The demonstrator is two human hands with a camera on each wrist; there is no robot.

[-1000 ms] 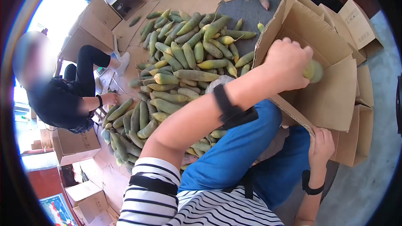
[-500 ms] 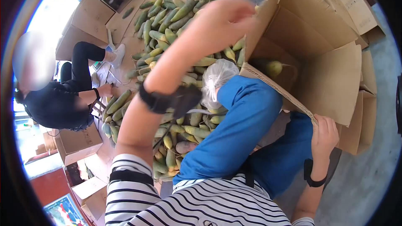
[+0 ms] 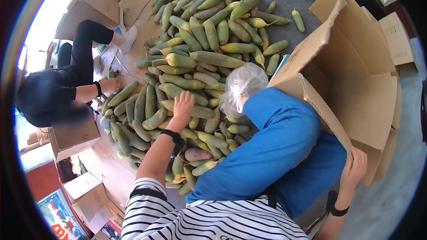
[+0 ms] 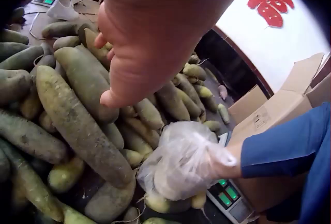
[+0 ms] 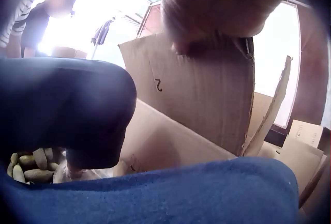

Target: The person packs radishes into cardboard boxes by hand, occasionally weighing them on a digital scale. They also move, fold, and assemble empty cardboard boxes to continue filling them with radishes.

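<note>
My left hand (image 3: pixel 183 106) is over the heap of green radishes (image 3: pixel 195 62), its fingers spread along the top of a long one (image 3: pixel 198 110). In the left wrist view the thumb of this hand (image 4: pixel 155 53) comes down right at a thick radish (image 4: pixel 85 76), with the fingertips partly hidden behind the palm. At the right, my right hand (image 3: pixel 354 169) grips the flap edge of an open cardboard box (image 3: pixel 369 111) tilted toward me. The right wrist view shows that hand (image 5: pixel 217 12) at the top of the flap (image 5: pixel 201 89).
A foot in a clear plastic bag (image 3: pixel 242 88) stands between heap and box. Beside it in the left wrist view is a scale with green displays (image 4: pixel 227 195). Another person (image 3: pixel 53 93) sits at the heap's left. More cartons (image 3: pixel 393 35) stand behind the box; stray radishes (image 3: pixel 298 21) lie beyond.
My left hand let go of a radish inside the box, swung out past its rim and came down over the heap. My right hand has kept its grip on the flap.
</note>
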